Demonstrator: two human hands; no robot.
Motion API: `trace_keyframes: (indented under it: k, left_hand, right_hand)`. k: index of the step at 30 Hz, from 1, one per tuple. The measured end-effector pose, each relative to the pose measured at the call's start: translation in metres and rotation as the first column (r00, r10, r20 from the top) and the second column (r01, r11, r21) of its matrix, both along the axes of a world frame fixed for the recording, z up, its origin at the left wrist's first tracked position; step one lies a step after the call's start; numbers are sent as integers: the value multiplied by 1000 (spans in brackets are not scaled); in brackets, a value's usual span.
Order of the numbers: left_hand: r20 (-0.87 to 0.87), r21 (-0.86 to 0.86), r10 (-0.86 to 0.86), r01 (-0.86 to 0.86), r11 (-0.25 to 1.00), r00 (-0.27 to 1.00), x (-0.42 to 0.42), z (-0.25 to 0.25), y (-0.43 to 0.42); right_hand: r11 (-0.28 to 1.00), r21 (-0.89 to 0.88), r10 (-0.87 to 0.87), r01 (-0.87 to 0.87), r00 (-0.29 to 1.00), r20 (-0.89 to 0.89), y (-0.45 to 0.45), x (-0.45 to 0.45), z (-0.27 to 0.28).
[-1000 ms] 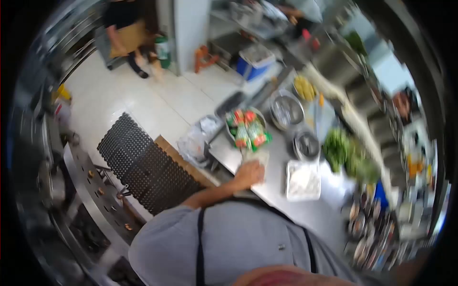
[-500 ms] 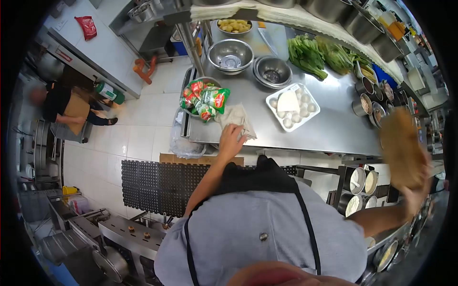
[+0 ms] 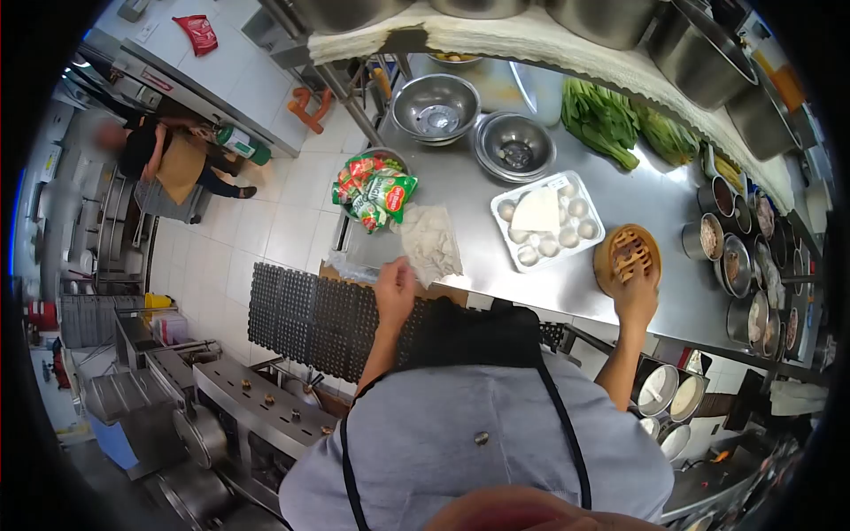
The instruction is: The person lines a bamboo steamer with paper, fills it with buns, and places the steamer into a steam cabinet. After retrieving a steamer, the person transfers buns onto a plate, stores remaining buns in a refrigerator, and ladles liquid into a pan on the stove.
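My right hand (image 3: 637, 299) grips the near rim of a round bamboo steamer basket (image 3: 605, 268) at the front edge of the steel table, its fingers reaching over the slatted inside. Loosely curled, my left hand (image 3: 396, 290) is beside the lower left corner of a crumpled beige cloth (image 3: 431, 241); I see nothing in its fingers. Between the cloth and the basket lies a white tray of mushrooms (image 3: 556, 246) with a pale wedge-shaped piece (image 3: 537, 211) on top. Left of the cloth, green and red packets (image 3: 379, 196) fill a metal bowl.
Steel bowls (image 3: 436, 104) and leafy greens (image 3: 595, 119) stand toward the back. Several metal pots of ingredients (image 3: 704, 237) line the right side. A shelf with a white cloth edge (image 3: 522, 34) hangs over the table. Another person (image 3: 168, 155) stands far left.
My right hand has brought the brown basket from the far right onto the table beside the mushroom tray. My left hand has drawn back off the cloth toward me.
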State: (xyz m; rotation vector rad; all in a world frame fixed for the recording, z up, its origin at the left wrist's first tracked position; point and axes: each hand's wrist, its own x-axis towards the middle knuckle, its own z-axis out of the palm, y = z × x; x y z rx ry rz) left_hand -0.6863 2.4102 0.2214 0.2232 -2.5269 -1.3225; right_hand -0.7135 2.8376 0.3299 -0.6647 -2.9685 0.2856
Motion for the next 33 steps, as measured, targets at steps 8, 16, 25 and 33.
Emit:
trace_keyframes:
  k: [8,16,25,33]
  left_hand:
    - [144,-83,380,-371,925,914,53,-36,-27]
    - [309,-364,579,-469,805,754,225,-227,-89]
    - [468,-157,690,-716,680,552,218,-223,-105]
    - [-50,394,613,-548,738,789,-104,-71,-255]
  right_hand:
    - [771,-172,559,-613,781,-278,-64,-209,13]
    - [779,-23,619,-626,775,-130,-110,-412,-78]
    - [103,-581,991,-807,135,-12,-192,-240,33]
    - [248,-570,969,-783,204,142,-170,-167,57]
